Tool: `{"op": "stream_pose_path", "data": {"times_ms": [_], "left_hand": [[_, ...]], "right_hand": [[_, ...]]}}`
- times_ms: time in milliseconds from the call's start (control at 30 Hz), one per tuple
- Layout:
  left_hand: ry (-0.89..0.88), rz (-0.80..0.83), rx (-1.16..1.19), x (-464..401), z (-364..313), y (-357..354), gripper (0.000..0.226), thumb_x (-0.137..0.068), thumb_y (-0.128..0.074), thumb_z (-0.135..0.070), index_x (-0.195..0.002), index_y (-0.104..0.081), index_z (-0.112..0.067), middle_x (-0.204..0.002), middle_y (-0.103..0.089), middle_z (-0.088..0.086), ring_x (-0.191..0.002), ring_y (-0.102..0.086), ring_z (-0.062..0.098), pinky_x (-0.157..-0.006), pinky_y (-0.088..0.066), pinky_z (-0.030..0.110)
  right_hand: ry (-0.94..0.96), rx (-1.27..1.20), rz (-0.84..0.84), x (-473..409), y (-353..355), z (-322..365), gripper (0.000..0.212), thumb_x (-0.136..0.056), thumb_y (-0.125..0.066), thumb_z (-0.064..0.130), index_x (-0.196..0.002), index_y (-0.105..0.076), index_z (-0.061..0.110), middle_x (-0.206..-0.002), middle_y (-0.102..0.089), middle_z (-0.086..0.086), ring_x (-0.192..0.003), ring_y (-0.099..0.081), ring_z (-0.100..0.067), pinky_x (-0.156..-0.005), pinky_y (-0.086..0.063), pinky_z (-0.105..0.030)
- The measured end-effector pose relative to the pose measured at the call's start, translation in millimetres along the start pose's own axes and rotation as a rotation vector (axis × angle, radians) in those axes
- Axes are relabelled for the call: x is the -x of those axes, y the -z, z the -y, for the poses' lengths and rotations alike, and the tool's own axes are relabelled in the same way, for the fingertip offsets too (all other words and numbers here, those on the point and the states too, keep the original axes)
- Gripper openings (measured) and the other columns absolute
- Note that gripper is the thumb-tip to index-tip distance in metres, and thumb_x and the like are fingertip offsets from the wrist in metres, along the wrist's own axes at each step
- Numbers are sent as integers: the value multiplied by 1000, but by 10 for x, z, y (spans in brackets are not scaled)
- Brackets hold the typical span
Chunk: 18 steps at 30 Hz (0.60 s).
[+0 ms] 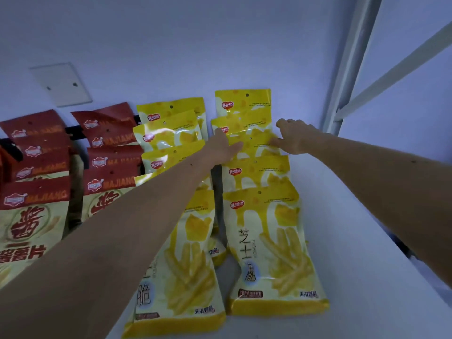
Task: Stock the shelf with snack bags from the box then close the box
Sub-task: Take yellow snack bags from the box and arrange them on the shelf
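— Two hands are seen reaching deep over the white shelf [342, 241]. What is being held?

— One yellow snack bag [254, 144], third from the back in the right-hand yellow row, is gripped at both of its side edges. Its left edge is pinched by the left hand [223, 148], thumb laid across the bag's front. Its right edge is taken by the right hand [292, 137], fingers curled round it.

— How is that bag placed among the others?

— It is overlapped with its neighbours: two yellow bags are seen behind it, nearer the wall [195, 45], and two more in front, the nearest one [274, 250] lying flat with its whole face shown.

— And to the left of the held bag?

— A second yellow row [171, 133] is laid just beside it, partly hidden by the left forearm. Further left, two rows of red-topped bags [107, 165] are stacked likewise.

— Anything to the right of it?

— Bare shelf surface, then a pale metal upright [347, 77]. The box is not shown.
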<state>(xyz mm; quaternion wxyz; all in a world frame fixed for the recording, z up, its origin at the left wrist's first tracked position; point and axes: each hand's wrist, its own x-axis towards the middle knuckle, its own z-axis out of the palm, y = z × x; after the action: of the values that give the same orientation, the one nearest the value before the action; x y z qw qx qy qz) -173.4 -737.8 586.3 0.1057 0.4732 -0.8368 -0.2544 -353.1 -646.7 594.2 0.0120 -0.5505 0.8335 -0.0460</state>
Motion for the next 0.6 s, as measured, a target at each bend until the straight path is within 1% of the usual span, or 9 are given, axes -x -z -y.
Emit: {"op": "stream_pose_path", "data": {"times_ms": [100,233,333,400,500,600], "left_hand": [[46,-16,63,-169,-15,-46,86,-95,-50,-48,-152,-2,-6,-150,-35,12,-133,-42,31,-103,-43,40],[75,-19,123,-291,4,-87,93,-93,-52,-50,-152,7,-9,-154,-28,13,-137,-36,32,-108,-38,46],[44,-49,177,-351,20,-101,91,-91,-57,-47,-151,0,-10,-151,-32,14,-135,-38,31,-107,-40,46],[2,-81,198,-374,5,-107,88,-90,-60,-44,-150,-6,-10,-149,-31,14,-135,-36,31,-107,-39,42],[-19,-65,153,-389,-24,-114,80,-92,-58,-42,-149,-10,-13,-148,-28,15,-134,-35,32,-102,-37,40],[-19,-56,96,-391,-11,-107,77,-93,-57,-42,-148,-13,-12,-146,-31,15,-133,-37,32,-100,-39,40]], "right_hand": [[-6,-37,26,-123,-73,-46,62,-96,-45,49,-141,-34,9,-139,-45,-15,-128,-42,-34,-100,-37,-46],[-8,-101,63,-235,-146,-86,61,-96,-44,47,-140,-32,7,-132,-51,-16,-119,-49,-35,-97,-42,-46],[-7,-140,69,-285,-167,-82,59,-96,-44,48,-138,-33,8,-129,-54,-16,-115,-51,-34,-95,-44,-47],[-9,-160,57,-314,-171,-70,58,-95,-44,47,-137,-34,8,-129,-54,-16,-115,-52,-35,-96,-44,-46],[-20,-176,48,-351,-168,-58,57,-96,-45,45,-137,-33,7,-130,-53,-16,-116,-51,-35,-97,-43,-47],[-35,-168,62,-369,-176,-65,57,-96,-45,46,-137,-34,8,-130,-53,-15,-115,-52,-34,-95,-44,-45]]}}
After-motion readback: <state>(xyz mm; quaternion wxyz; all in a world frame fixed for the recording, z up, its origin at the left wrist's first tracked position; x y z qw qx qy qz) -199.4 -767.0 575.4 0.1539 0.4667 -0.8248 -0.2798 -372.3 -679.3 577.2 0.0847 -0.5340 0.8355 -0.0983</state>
